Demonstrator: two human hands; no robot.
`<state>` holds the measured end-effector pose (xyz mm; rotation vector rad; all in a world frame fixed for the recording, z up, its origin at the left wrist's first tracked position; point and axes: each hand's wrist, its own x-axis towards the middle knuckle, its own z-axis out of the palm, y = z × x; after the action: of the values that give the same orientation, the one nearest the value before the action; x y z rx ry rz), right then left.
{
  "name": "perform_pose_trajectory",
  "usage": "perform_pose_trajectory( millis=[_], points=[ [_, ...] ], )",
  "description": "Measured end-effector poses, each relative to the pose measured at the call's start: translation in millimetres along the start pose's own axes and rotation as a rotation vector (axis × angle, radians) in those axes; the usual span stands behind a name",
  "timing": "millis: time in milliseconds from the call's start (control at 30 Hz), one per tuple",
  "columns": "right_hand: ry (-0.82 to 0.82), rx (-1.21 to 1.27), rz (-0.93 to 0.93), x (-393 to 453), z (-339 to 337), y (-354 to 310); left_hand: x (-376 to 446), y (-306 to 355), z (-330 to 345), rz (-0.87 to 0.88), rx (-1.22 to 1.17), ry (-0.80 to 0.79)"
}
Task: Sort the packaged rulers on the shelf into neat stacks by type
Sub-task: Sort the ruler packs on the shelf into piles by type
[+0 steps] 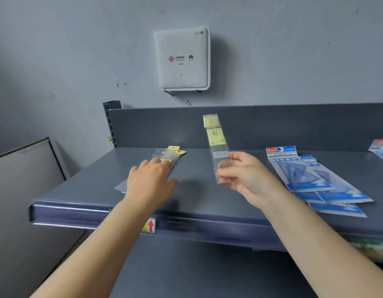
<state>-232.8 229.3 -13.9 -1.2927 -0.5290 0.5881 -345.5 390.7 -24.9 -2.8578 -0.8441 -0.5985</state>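
Both forearms fill the bottom of my view, reaching up toward the grey shelf (pixel 207 190). At about 10 o'clock from centre my left hand (pixel 150 179) lies flat, fingers straight, pressing down on the yellow-header stack (pixel 172 154) of clear-sleeved rulers. At about 2 o'clock my right hand (pixel 244 175) pinches the lower end of a single packaged ruler (pixel 216 143), thumb on the near face, fingers curled behind, so the sleeve stands nearly upright above the shelf with its yellow card on top.

I judge this ruler light and fairly stiff, but the glossy sleeve looks slippery and could slide in a loose pinch. Holding at one end leaves the long part free to wobble; a grip nearer the middle, across the flat faces, should steady it.

Over at 3 o'clock the blue-header packs (pixel 311 177) lie fanned, overlapping, well apart from the yellow pile.
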Motion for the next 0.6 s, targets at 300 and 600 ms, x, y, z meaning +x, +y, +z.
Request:
perform_pose_trajectory(
  millis=[300, 600],
  points=[
    [-0.055, -0.053, 0.029, 16.1, 88.0, 29.8, -11.3, -95.1, -0.7, -0.080, -0.050, 0.041],
    [0.055, -1.005, -0.142, 45.5, 142.7, 29.5, 18.7, -135.8, 3.1, 0.071, -0.094, 0.040]
  ],
)
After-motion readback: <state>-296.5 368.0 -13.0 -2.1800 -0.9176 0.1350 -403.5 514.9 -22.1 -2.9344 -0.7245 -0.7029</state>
